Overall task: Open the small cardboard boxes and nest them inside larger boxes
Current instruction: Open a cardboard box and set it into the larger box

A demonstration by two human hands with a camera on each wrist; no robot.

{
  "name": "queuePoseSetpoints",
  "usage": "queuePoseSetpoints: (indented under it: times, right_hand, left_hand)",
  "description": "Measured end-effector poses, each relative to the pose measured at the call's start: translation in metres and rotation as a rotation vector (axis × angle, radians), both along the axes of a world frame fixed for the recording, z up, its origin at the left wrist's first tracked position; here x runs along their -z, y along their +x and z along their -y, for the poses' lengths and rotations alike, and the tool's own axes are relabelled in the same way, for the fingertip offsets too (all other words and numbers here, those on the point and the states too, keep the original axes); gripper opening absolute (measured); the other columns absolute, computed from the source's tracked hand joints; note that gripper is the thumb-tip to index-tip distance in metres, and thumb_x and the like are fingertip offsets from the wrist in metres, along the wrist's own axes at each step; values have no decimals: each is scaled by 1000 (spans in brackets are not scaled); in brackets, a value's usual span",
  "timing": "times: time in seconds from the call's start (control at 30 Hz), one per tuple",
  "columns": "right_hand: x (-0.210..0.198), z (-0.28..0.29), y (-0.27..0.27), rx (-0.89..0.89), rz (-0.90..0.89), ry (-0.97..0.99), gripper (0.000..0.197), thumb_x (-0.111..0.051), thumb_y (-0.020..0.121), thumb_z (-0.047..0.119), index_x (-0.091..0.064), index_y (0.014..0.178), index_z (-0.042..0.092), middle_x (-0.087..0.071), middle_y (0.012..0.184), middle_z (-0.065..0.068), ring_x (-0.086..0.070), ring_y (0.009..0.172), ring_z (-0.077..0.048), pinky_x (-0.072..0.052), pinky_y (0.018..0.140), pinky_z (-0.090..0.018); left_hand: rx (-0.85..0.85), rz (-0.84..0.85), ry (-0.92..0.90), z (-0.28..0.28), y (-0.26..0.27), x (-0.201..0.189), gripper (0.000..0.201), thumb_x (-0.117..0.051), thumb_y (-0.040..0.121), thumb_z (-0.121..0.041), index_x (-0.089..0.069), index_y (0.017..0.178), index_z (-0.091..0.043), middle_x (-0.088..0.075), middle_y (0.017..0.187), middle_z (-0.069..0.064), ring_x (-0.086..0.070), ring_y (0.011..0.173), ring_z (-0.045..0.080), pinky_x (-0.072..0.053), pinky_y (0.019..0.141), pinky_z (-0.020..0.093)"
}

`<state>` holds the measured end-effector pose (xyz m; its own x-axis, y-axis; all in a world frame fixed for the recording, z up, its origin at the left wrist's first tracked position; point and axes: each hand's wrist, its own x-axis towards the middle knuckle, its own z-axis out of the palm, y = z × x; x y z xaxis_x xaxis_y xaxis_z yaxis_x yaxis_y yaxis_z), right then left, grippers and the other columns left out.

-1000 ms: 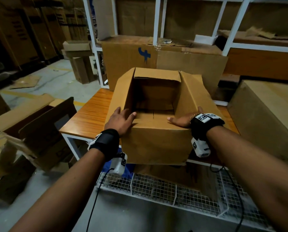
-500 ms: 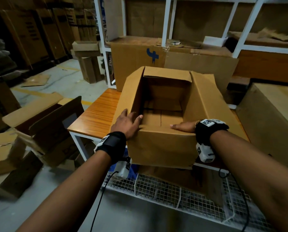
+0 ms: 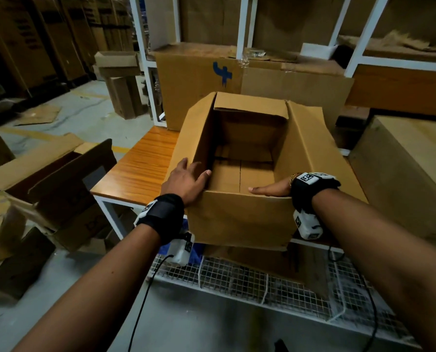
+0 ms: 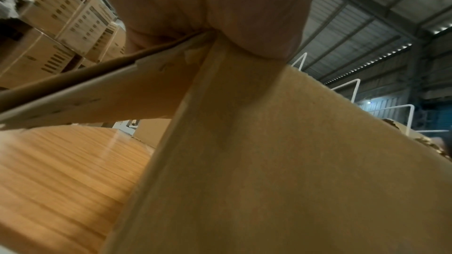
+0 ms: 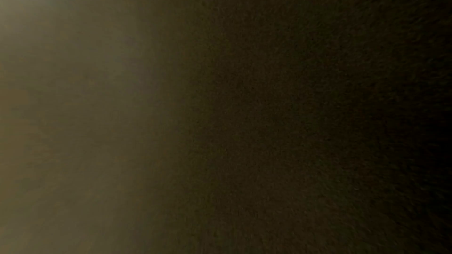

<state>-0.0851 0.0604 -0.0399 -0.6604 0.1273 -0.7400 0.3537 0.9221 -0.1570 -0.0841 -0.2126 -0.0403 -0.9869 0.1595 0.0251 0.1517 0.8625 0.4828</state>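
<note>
A person's two hands steady an open cardboard box (image 3: 239,217) on a wooden table (image 3: 140,171) in a dim warehouse. The left hand (image 3: 183,182) lies on the box's near left corner, fingers spread and fairly straight along the splayed left flap (image 3: 191,138), thumb reaching over the rim toward the inside; from the left wrist view the palm (image 4: 208,3) presses down on the corner where the flap meets the front wall (image 4: 281,161), with the tabletop below and to its left. The right hand (image 3: 272,190) rests flat along the front rim near the right corner, its fingers straight and pointing toward the left hand, holding nothing between them; the right wrist view is dark and shows nothing. Between the two hands the box gapes upward, all four flaps folded out, its seamed floor bare. Beyond the hands, past the far flap, a larger box marked with a blue logo (image 3: 194,82) stands against a white shelf frame (image 3: 242,26). Out past the left hand, opened cartons (image 3: 46,179) lie on the concrete floor; out past the right hand sits another big carton (image 3: 409,168). Below both wrists runs a white wire rack (image 3: 237,278).
</note>
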Motion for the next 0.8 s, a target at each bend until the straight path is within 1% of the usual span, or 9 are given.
queuePoseSetpoints:
  times: [0.07,0.13,0.3,0.43,0.5,0.57,0.67,0.73,0.8]
  right_hand:
    - [-7,7,10,15,3,3,122,-32,59,98,-19,156,24,-13,163,-5,-13,149,-30,-10,117,-50]
    - [-8,6,14,-3,6,-17,126,-31,52,101,-18,156,30,-19,162,-5,-15,149,-29,-10,116,-53]
    - [-3,3,20,49,-93,-62,84,-19,90,75,-21,156,23,-16,163,-8,-15,149,-28,-9,118,-47]
    - [4,2,33,68,-192,-5,96,-21,84,82,-18,156,18,-11,164,-9,-13,149,-31,-13,119,-47]
    - [8,2,43,58,-230,37,100,-21,81,85,-22,155,17,-18,162,-10,-23,146,-34,-24,116,-47]
    - [12,4,52,38,-265,63,98,-20,82,83,-26,152,15,-25,160,-13,-32,142,-35,-33,110,-45]
    - [17,8,64,23,-295,83,94,-21,86,80,-24,153,15,-24,160,-13,-32,142,-34,-34,108,-42]
    - [17,11,72,39,-299,86,91,-21,88,78,-21,155,16,-20,161,-11,-28,144,-34,-32,109,-42]
    - [18,13,77,11,-355,117,90,-21,87,79,-24,154,19,-24,161,-10,-31,142,-34,-33,108,-43]
  left_hand:
    - [0,-37,15,1,4,3,62,-34,94,-64,-35,148,-32,-16,162,2,-26,144,28,-33,109,52]
    - [-5,-76,20,2,9,5,61,-35,95,-63,-35,147,-32,-18,161,2,-28,144,28,-34,110,51]
    - [-22,-135,109,6,23,14,64,-44,94,-57,-23,152,-35,-20,160,1,-33,141,28,-36,109,50]
    - [-70,-51,275,10,39,17,82,-55,95,-39,0,155,-30,-24,160,5,-37,139,30,-32,111,44]
    - [-99,25,246,14,45,20,77,-55,95,-34,-8,156,-24,-33,156,10,-41,136,33,-34,110,43]
    - [-121,155,251,19,46,23,64,-55,92,-32,-30,149,-20,-51,142,16,-51,124,36,-42,105,43]
    - [-216,333,441,26,45,23,49,-60,86,-35,-54,131,-14,-61,127,16,-59,112,36,-49,97,47]
    - [-320,295,555,26,50,26,54,-61,89,-41,-54,134,-12,-59,133,10,-57,118,36,-47,100,46]
    - [-378,125,508,23,59,33,47,-58,91,-45,-61,130,-18,-64,127,8,-59,115,32,-47,99,43]
